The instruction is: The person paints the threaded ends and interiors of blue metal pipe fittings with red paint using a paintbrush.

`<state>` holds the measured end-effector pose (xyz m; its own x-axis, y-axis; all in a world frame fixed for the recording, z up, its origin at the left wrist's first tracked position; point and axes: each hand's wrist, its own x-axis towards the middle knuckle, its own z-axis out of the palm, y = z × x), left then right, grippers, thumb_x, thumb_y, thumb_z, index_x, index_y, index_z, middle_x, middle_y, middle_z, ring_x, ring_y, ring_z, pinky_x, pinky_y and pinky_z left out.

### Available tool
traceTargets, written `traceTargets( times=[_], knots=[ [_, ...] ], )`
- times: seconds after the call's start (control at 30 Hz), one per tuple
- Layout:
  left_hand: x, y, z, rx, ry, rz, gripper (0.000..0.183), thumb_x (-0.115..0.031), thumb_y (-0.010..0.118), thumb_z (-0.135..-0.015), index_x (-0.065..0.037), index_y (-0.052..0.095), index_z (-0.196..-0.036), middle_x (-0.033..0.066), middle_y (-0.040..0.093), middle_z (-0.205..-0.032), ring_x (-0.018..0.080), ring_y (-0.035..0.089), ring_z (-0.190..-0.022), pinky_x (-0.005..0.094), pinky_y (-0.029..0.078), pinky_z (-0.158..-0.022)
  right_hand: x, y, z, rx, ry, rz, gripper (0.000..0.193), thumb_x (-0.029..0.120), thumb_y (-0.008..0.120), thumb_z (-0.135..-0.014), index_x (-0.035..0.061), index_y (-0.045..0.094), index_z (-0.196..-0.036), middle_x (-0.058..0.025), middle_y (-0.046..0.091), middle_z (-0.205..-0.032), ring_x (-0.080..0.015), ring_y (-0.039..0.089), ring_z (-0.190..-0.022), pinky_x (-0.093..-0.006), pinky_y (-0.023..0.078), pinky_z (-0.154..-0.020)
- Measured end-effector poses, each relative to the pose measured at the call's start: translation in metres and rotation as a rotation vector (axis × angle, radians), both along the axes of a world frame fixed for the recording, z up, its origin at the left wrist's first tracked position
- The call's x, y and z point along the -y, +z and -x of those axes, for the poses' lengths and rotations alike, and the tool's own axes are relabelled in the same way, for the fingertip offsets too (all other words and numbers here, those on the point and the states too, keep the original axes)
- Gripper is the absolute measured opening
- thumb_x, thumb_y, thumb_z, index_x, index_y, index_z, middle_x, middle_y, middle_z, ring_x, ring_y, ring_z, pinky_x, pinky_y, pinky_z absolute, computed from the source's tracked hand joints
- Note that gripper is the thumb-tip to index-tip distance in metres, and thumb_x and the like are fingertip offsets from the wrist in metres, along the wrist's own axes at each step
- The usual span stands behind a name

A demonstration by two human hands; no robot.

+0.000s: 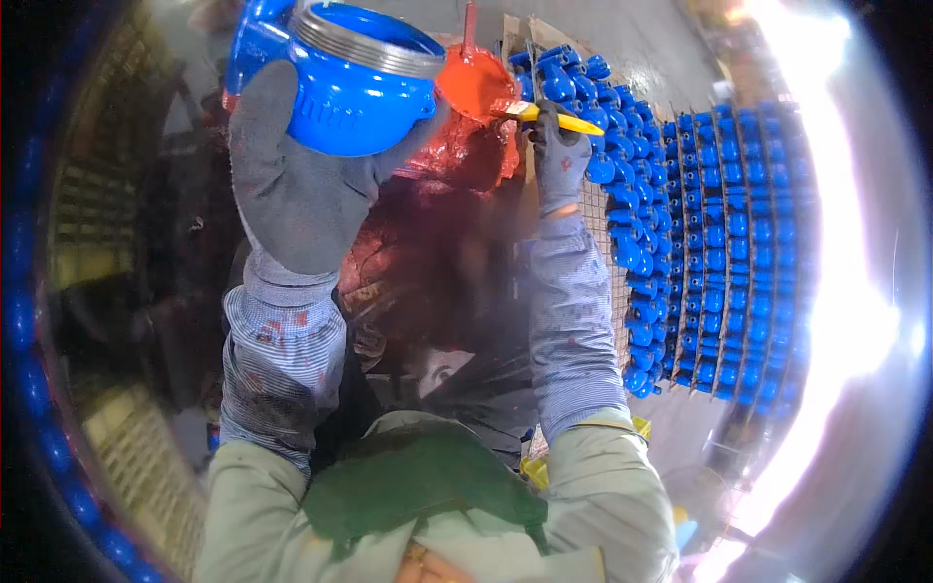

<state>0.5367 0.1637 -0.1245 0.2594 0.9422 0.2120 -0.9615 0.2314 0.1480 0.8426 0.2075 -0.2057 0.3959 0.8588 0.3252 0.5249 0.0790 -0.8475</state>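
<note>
My left hand (296, 185), in a dark grey glove, grips a glossy blue meter housing (360, 112) from below and the side. The housing is a round cup with a bare metal threaded rim, tilted so its opening faces up and away, and a pipe stub on its left. In my right hand (562, 160), also gloved, is a paintbrush (573, 123) with a yellow handle. Its bristle end points left, at the edge of a pan of red paint (473, 83); whether the bristles touch the paint I cannot tell.
A red-smeared mass (471, 155) lies below the pan. At right, many blue housings (641, 214) stand in close rows on a wire rack, near my right forearm. Yellowish crates (97, 214) stack up at the left. A red stick (469, 29) rises behind the pan.
</note>
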Motion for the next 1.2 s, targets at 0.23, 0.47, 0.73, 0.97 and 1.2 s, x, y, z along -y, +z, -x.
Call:
traceTargets(
  times=[0.23, 0.47, 0.73, 0.97, 1.2],
  knots=[
    [0.004, -0.010, -0.014, -0.422, 0.023, -0.074, 0.069, -0.043, 0.052, -0.092, 0.001, 0.027, -0.139, 0.0233, 0.045, -0.131, 0.0361, 0.058, -0.107, 0.0467, 0.056, -0.080, 0.030, 0.017, -0.002, -0.314, 0.028, -0.056, 0.031, 0.029, 0.054, -0.094, 0.0016, 0.064, -0.105, -0.0053, 0.062, -0.085, -0.0120, 0.060, -0.075, -0.0238, 0.048, -0.063],
    [0.028, -0.014, -0.044, -1.278, 0.671, -0.688, 0.063, -0.012, 0.072, -0.081, -0.006, 0.039, -0.135, 0.0112, 0.051, -0.126, 0.0255, 0.055, -0.111, 0.0385, 0.050, -0.091, 0.058, 0.075, 0.039, -0.902, 0.224, -0.171, 0.045, 0.041, 0.047, -0.096, 0.0047, 0.052, -0.122, -0.0111, 0.061, -0.103, -0.0235, 0.063, -0.088, -0.0337, 0.051, -0.069],
    [0.030, -0.002, -0.076, -1.222, 0.884, -0.847, 0.081, -0.017, 0.086, -0.060, -0.013, 0.039, -0.126, 0.0223, 0.040, -0.133, 0.0351, 0.053, -0.113, 0.0429, 0.052, -0.087, 0.110, 0.120, 0.053, -0.750, 0.420, -0.643, 0.039, 0.033, 0.051, -0.092, -0.0029, 0.052, -0.105, -0.0149, 0.057, -0.093, -0.0202, 0.059, -0.068, -0.0298, 0.051, -0.058],
    [0.017, -0.020, -0.070, -1.278, 0.972, -1.023, 0.047, -0.033, 0.073, -0.073, -0.012, 0.060, -0.113, 0.0231, 0.043, -0.131, 0.0398, 0.047, -0.119, 0.0492, 0.043, -0.097, 0.126, 0.130, 0.058, -0.429, 0.155, -0.589, 0.036, 0.032, 0.052, -0.090, -0.0024, 0.055, -0.100, -0.0147, 0.059, -0.088, -0.0212, 0.059, -0.069, -0.0321, 0.051, -0.063],
    [0.016, -0.024, -0.061, -1.369, 0.912, -1.046, 0.053, -0.026, 0.076, -0.071, -0.009, 0.054, -0.116, 0.0208, 0.046, -0.128, 0.0348, 0.050, -0.116, 0.0463, 0.045, -0.095, 0.128, 0.127, 0.057, -0.360, 0.108, -0.542, 0.034, 0.031, 0.052, -0.087, -0.0019, 0.057, -0.095, -0.0145, 0.061, -0.083, -0.0221, 0.060, -0.071, -0.0343, 0.051, -0.068]
  ],
)
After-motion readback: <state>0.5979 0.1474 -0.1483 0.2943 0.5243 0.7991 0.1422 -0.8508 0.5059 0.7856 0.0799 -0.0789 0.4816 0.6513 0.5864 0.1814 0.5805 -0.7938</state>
